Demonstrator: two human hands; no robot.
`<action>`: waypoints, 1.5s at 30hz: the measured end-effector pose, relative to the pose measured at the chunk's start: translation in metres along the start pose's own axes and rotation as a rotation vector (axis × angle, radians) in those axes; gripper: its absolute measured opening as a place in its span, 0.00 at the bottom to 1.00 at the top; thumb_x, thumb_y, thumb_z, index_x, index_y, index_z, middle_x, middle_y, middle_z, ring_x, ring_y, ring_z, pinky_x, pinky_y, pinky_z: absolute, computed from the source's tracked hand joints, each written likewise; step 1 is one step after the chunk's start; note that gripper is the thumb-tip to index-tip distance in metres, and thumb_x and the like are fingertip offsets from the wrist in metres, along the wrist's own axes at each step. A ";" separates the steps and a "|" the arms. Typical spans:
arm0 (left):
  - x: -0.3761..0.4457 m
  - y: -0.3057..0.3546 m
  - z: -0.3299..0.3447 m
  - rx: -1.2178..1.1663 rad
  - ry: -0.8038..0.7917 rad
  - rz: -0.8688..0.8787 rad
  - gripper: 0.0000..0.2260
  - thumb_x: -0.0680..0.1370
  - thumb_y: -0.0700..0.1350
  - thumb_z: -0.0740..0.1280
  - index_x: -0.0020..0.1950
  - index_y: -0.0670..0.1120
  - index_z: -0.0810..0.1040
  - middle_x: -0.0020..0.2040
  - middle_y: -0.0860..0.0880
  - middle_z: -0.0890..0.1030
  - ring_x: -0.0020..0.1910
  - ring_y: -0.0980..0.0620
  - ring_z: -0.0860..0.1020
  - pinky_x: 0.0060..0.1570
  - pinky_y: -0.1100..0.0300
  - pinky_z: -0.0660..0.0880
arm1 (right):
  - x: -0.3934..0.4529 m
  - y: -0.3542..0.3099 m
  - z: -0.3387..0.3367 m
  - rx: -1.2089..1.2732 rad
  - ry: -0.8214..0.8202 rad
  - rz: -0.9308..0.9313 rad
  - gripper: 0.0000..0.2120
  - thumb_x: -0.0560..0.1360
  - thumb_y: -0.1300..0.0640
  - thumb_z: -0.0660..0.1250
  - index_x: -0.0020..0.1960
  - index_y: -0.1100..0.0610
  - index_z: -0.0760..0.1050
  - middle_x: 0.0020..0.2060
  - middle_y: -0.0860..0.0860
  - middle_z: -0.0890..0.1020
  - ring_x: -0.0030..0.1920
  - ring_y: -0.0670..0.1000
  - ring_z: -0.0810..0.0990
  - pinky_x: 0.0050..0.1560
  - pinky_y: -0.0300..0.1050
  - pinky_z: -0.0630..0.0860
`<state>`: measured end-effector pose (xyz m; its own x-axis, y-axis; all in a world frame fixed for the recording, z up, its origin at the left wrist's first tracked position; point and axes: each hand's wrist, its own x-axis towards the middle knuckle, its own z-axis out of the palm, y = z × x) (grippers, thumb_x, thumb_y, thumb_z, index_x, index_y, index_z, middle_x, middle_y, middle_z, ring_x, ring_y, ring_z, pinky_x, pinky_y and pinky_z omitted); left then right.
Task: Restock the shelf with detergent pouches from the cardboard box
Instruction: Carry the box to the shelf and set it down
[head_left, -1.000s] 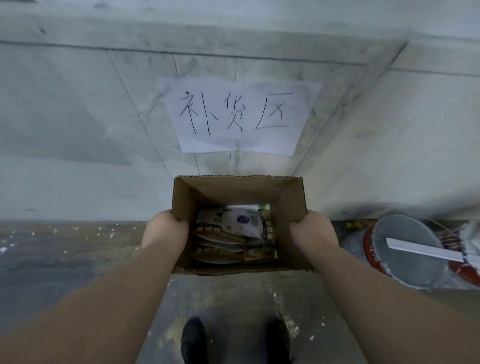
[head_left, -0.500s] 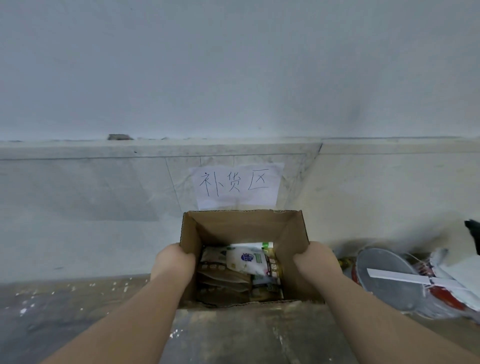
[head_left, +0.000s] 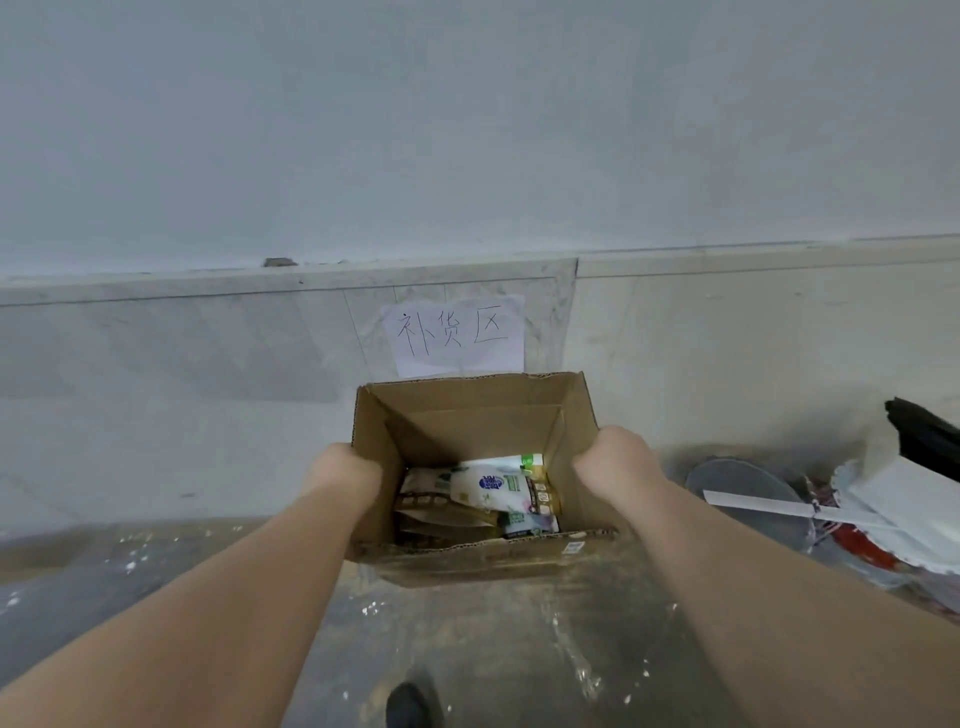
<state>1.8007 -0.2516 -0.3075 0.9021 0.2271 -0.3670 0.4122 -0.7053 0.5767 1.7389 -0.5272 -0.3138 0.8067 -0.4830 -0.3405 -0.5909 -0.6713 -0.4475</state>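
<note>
- Left hand (head_left: 345, 470) is clamped on the left wall of the cardboard box (head_left: 467, 415), fingers curled out of sight around the side.
- Right hand (head_left: 615, 462) grips the right wall in the same way, so the open-topped box is held between both hands in front of the person.
- Detergent pouches (head_left: 488, 491) lie stacked flat in the bottom of the box: a white one with a blue logo on top, brownish ones under it and to its left.
- Behind the box, a paper sign (head_left: 454, 335) with handwritten characters is stuck to the tiled lower wall (head_left: 182, 364).
- Under the box is a speckled grey floor (head_left: 467, 634), with a dark shoe (head_left: 408, 706) at the bottom edge.
- To the right lie a round grey lid (head_left: 743, 488) and a white strip (head_left: 763, 506) across it.
</note>
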 end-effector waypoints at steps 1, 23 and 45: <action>-0.010 0.000 -0.001 -0.002 0.002 0.005 0.10 0.76 0.39 0.63 0.35 0.45 0.71 0.52 0.35 0.82 0.53 0.36 0.81 0.53 0.48 0.78 | -0.010 0.003 -0.006 0.000 0.002 0.002 0.08 0.76 0.59 0.64 0.38 0.54 0.71 0.38 0.52 0.77 0.41 0.55 0.78 0.39 0.43 0.71; -0.177 0.053 0.100 0.323 -0.403 0.631 0.07 0.77 0.41 0.62 0.46 0.41 0.78 0.45 0.42 0.80 0.48 0.39 0.80 0.47 0.56 0.76 | -0.272 0.188 -0.040 0.186 0.363 0.533 0.09 0.78 0.57 0.60 0.44 0.57 0.77 0.39 0.54 0.80 0.43 0.56 0.79 0.42 0.45 0.73; -0.824 -0.061 0.336 0.615 -1.030 1.356 0.07 0.77 0.41 0.63 0.43 0.40 0.78 0.42 0.41 0.80 0.42 0.42 0.78 0.37 0.57 0.70 | -0.849 0.581 -0.018 0.592 0.819 1.338 0.10 0.75 0.59 0.62 0.34 0.56 0.71 0.34 0.53 0.76 0.35 0.53 0.76 0.34 0.43 0.71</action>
<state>0.9892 -0.6214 -0.2853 0.0047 -0.9485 -0.3166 -0.7794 -0.2019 0.5931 0.7113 -0.5174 -0.2701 -0.5533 -0.7743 -0.3073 -0.5891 0.6245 -0.5128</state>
